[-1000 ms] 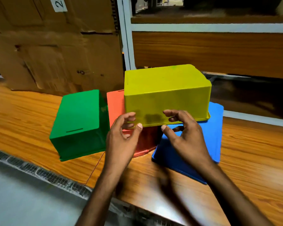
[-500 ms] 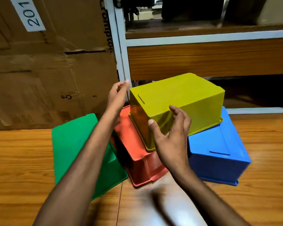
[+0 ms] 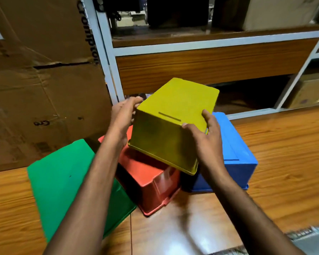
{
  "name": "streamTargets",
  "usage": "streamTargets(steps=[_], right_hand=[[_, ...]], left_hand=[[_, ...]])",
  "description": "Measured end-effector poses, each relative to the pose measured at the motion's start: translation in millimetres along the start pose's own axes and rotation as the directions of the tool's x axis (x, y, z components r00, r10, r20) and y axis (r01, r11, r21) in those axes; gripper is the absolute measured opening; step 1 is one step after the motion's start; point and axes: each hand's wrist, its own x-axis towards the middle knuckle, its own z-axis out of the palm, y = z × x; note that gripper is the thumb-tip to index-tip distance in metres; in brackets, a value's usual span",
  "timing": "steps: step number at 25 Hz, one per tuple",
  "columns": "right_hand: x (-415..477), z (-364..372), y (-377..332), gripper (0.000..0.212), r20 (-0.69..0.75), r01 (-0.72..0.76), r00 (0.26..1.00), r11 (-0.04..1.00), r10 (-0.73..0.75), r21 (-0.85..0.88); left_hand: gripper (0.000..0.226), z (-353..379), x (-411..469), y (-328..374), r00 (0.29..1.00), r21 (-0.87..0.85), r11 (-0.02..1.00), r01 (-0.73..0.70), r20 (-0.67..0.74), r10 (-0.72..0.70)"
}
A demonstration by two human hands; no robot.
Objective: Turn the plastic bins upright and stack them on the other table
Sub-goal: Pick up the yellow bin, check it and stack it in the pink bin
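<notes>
the wooden surface (image 3: 284, 162) carries four plastic bins, all base up. a large cardboard box (image 3: 35, 80) stands at the rear left, beside a white-framed shelf unit (image 3: 201, 46). the green bin (image 3: 63, 181) lies at the left, touching the red bin (image 3: 155, 184) at centre. the blue bin (image 3: 236, 151) lies at the right. the yellow bin (image 3: 173, 126) sits above the red and blue bins, tilted, with its near rim low and its slotted base facing up. the left hand (image 3: 123, 115) grasps its left wall, fingers (image 3: 134, 100) curled round the far upper edge. the right hand (image 3: 208, 137) grasps its right near corner: thumb on the near edge of the base, fingers (image 3: 208, 115) laid over the right edge.
</notes>
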Motion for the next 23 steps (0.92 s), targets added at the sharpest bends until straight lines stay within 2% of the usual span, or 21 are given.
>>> streamTargets(steps=[4,7,11,12,14,16,20,23], right_hand=[[28,-56,1,0.091,0.070,-0.045,0.997,0.998,0.042,0.049],[33,-82,4,0.084,0.132,-0.022,0.991,0.997,0.012,0.071],[27,-99,27,0.096,0.169,-0.066,0.984,0.996,0.055,0.064],[25,-102,34,0.092,0.177,-0.087,0.981,0.994,0.074,0.069],[17,-108,35,0.067,0.218,-0.103,0.972,0.992,0.085,0.070],[13,-114,30,0.059,0.265,-0.055,0.964,0.995,0.032,0.083],[14,-139,13,0.085,0.352,0.117,0.926,0.990,-0.138,0.080],[24,-160,-3,0.086,0.377,0.221,0.892,0.968,-0.251,0.121]], left_hand=[[0.014,19,-37,-4,0.988,0.090,0.996,0.013,0.150,-0.026],[0.019,31,-52,-20,0.981,0.144,0.989,0.034,0.186,-0.061],[0.021,43,-67,-33,0.975,0.083,0.995,0.063,0.206,-0.079],[0.020,45,-72,-34,0.971,0.074,0.994,0.076,0.221,-0.090],[0.021,51,-81,-35,0.966,0.064,0.995,0.080,0.240,-0.093],[0.026,56,-86,-31,0.974,0.064,0.997,0.051,0.217,-0.064],[0.032,58,-92,-15,0.984,0.010,0.997,-0.071,0.164,0.069],[0.032,55,-92,1,0.974,-0.027,0.981,-0.192,0.116,0.193]])
